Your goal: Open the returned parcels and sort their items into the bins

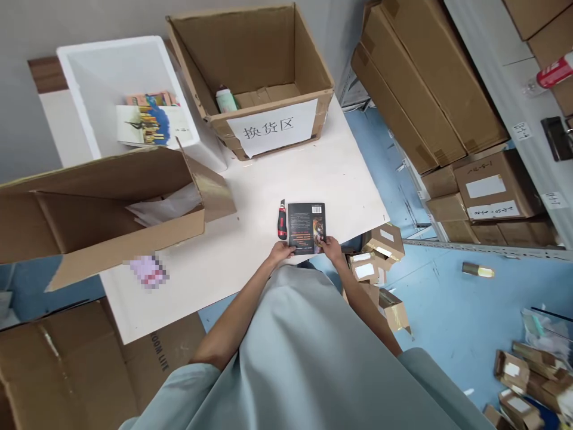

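The black book [304,227] is at the near edge of the white table [250,245]. The left hand [282,252] is clamped on 1 near corner — the right hand [331,247] on the other. 1 red and black knife [282,222] lies near the same table edge. At the table's back sit 1 big box [217,128] and 1 white tub [96,83] — at its left end, 1 long box [219,197].
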A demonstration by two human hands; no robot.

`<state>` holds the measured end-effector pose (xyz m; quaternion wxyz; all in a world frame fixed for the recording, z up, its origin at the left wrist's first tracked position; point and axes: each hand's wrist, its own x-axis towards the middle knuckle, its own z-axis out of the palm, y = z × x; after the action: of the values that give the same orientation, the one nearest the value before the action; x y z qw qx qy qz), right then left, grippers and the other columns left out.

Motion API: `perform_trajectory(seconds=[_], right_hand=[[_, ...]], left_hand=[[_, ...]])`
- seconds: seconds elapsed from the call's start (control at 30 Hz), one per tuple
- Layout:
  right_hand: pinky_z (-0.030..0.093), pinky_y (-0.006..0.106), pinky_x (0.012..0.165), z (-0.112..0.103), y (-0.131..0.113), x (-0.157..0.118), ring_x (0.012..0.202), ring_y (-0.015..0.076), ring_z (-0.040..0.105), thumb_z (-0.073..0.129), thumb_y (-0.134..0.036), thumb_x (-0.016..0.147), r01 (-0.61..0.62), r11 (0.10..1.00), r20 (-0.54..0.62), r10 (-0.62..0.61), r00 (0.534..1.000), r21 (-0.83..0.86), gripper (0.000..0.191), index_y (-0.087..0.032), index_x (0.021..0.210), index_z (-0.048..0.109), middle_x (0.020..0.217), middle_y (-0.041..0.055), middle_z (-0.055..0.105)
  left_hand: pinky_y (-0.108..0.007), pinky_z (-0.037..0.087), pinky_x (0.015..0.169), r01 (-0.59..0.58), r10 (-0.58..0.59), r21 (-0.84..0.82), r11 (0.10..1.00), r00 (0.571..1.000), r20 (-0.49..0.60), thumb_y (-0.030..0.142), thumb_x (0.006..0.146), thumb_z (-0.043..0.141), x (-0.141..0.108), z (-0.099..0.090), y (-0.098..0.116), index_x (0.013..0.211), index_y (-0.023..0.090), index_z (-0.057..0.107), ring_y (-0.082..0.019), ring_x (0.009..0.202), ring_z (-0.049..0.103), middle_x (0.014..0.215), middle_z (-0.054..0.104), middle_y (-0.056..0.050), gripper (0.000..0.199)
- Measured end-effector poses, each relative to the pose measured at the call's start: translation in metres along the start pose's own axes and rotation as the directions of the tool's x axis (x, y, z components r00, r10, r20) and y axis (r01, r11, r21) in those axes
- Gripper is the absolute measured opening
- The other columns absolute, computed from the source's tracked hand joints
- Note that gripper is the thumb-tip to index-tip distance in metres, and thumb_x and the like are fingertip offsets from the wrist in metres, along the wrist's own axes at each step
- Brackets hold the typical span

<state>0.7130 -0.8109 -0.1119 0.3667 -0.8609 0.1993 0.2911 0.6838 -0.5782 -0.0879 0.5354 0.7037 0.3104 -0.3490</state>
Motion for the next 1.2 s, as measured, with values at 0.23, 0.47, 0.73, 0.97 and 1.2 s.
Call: perform_trajectory(seconds=[0.23, 0.47, 0.73, 0.97, 1.2], right_hand=[[0.056, 0.033, 0.082, -0.026, -0.004, 0.018, 0.095, 0.0270, 0.074, 0.086, -0.053, 0.084, -0.045, 0.963, 0.173, -0.001, 0.985, 0.264, 0.038, -0.016, 0.088, 0.078, 0.087, 0.0099, 0.082], [0.050, 0.029, 0.072, -0.048, -0.044, 0.009, 0.073, 0.0168, 0.061, 0.086, -0.075, 0.072, 0.028, 0.858, 0.251, -0.181, 0.951, 0.512, 0.058, -0.021, 0.082, 0.068, 0.072, 0.0004, 0.069], [0.051, 0.033, 0.055, -0.103, -0.144, -0.030, 0.064, 0.0229, 0.068, 0.044, -0.100, 0.087, -0.067, 0.695, 0.501, -0.444, 0.743, 0.716, 0.085, -0.021, 0.101, 0.072, 0.090, 0.0116, 0.080], [0.063, 0.045, 0.105, -0.100, -0.196, -0.093, 0.125, 0.0339, 0.077, 0.091, -0.051, 0.074, 0.169, 0.609, 0.320, -0.608, 0.727, 0.775, 0.073, -0.027, 0.141, 0.077, 0.142, 0.0069, 0.080], [0.063, 0.047, 0.109, -0.056, -0.225, -0.124, 0.127, 0.0327, 0.076, 0.087, -0.056, 0.080, 0.317, 0.561, 0.199, -0.673, 0.712, 0.765, 0.086, -0.026, 0.158, 0.065, 0.144, 0.0084, 0.078]], left_hand=[[-0.030, 0.055, 0.068, -0.082, 0.079, -0.026, 0.996, 0.992, -0.100, 0.039, 0.092, 0.084, -0.008, 0.014, 0.024, 0.104, 0.012, 0.077, -0.019, 0.068, 0.066, 0.072, 0.074, -0.005, 0.031], [-0.027, 0.053, 0.079, -0.416, 0.426, 0.089, 0.905, 0.882, -0.201, 0.055, 0.088, 0.084, -0.040, -0.033, 0.071, 0.106, 0.021, 0.083, -0.019, 0.083, 0.064, 0.092, 0.074, -0.003, 0.039], [-0.034, 0.055, 0.085, -0.762, 0.921, 0.520, 0.385, 0.352, -0.165, 0.054, 0.105, 0.070, -0.141, -0.149, 0.106, 0.124, 0.029, 0.084, -0.024, 0.097, 0.070, 0.111, 0.078, -0.008, 0.034], [-0.044, 0.062, 0.102, -0.783, 0.895, 0.481, 0.395, 0.210, -0.393, 0.051, 0.107, 0.066, -0.167, -0.183, 0.090, 0.131, 0.029, 0.079, -0.026, 0.118, 0.074, 0.148, 0.072, -0.013, 0.035], [-0.032, 0.065, 0.071, -0.665, 0.513, -0.414, 0.622, 0.745, -0.426, 0.079, 0.091, 0.075, -0.174, -0.176, 0.060, 0.132, 0.016, 0.077, -0.027, 0.093, 0.082, 0.124, 0.082, -0.018, 0.075]])
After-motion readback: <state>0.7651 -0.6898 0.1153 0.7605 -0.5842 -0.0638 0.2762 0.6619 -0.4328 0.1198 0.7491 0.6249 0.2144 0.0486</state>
